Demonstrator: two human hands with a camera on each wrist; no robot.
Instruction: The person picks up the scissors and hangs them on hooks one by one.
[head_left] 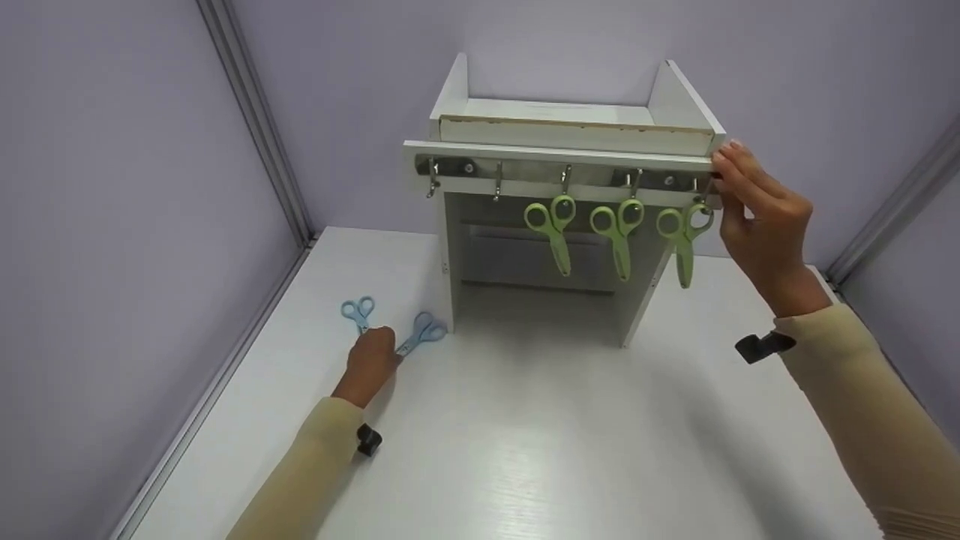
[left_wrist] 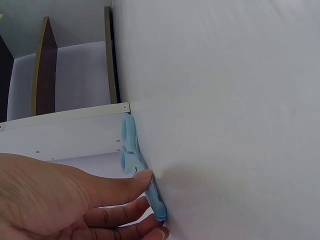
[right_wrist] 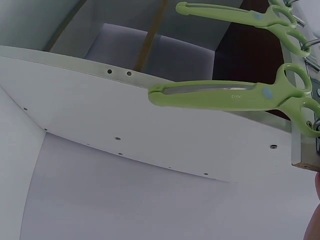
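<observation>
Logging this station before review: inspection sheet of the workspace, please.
Surface: white table, bare in front.
Job's things: three green scissors hang on hooks under the white shelf unit; two hooks empty; two blue scissors lie on the table at its left leg.
Clutter: nothing seen.
Grippers: left hand pinches the nearer blue scissors; right hand, fingers on the rack's right end by the rightmost green pair.
Cables: nothing seen.
Surroundings: lilac walls, metal corner rails.
</observation>
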